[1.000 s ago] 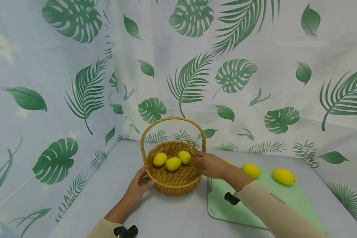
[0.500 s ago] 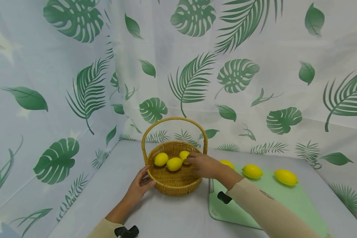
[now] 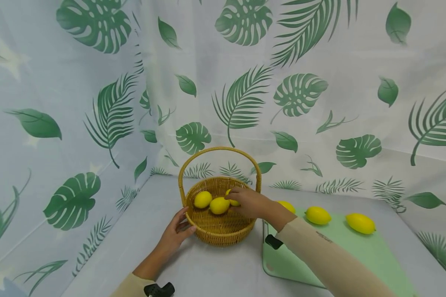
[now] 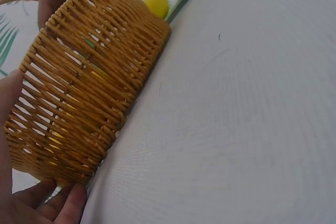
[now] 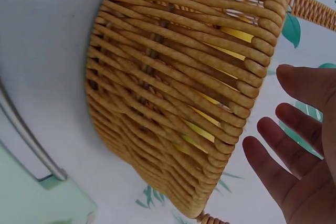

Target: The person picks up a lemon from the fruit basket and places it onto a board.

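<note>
A round wicker basket [image 3: 223, 238] with a tall handle stands on the table and holds three lemons. My left hand [image 3: 172, 236] holds its left side, thumb near the rim and fingers along the outer wall, as the left wrist view also shows. My right hand [image 3: 250, 203] reaches over the right rim, fingertips at the rightmost lemon [image 3: 234, 203], which it partly covers. In the right wrist view the fingers [image 5: 273, 161] are loosely spread, with nothing seen between them. The middle lemon [image 3: 219, 205] and the left lemon [image 3: 202, 199] lie beside it.
A pale green cutting board [image 3: 293, 264] lies right of the basket under my right forearm. On it sit a lemon [image 3: 318, 215], a far-right lemon [image 3: 360, 223] and a lemon partly hidden by my wrist [image 3: 288, 206]. A leaf-patterned curtain [image 3: 238, 123] hangs behind.
My right hand has moved left from the basket's right rim to over the rightmost lemon. One lemon on the board has come more into sight. My left hand stays on the basket.
</note>
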Demonstrator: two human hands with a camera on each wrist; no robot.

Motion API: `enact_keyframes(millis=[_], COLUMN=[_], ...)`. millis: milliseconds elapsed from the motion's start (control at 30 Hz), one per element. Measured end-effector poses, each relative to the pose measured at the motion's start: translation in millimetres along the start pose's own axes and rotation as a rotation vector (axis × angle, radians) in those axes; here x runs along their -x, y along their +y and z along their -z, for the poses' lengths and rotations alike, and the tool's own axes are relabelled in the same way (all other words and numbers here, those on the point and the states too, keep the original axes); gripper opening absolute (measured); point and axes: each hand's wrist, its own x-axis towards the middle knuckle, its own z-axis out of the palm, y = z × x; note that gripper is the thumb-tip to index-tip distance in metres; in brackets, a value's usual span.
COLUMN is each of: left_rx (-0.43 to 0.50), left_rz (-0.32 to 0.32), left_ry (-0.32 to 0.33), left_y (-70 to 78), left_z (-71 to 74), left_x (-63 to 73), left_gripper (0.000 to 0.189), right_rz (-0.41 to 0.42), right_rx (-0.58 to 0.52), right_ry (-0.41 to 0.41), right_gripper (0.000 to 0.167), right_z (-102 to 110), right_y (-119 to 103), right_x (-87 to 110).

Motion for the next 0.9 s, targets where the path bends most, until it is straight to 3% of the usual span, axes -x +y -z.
enact_keyframes(millis=[100, 233, 467, 900], left_rx=[-0.006, -0.011, -0.011, -0.009], left_rz=[-0.002, -0.009, 0.001, 0.002], left_ry=[-0.006, -0.002, 0.001, -0.019], left_y=[13.1, 19.0, 16.4, 16.4], left_z=[-0.9, -1.6, -1.2, -0.7], left_x=[5.4, 9.3, 10.2, 8.2], left_gripper=[0.073, 0.072, 0.074, 0.075], right_rz=[-0.020, -0.033, -0.028, -0.077], right_rx=[-0.005, -0.012, -0.023, -0.043], right_ry=[-0.014, -0.025, -0.009, -0.053], right_gripper=[0.044, 0.044, 0.039, 0.041], right_z=[1, 1, -1, -6], right_y=[0, -1, -3, -7], right_x=[-3.1, -6.3, -13.1, -17.0])
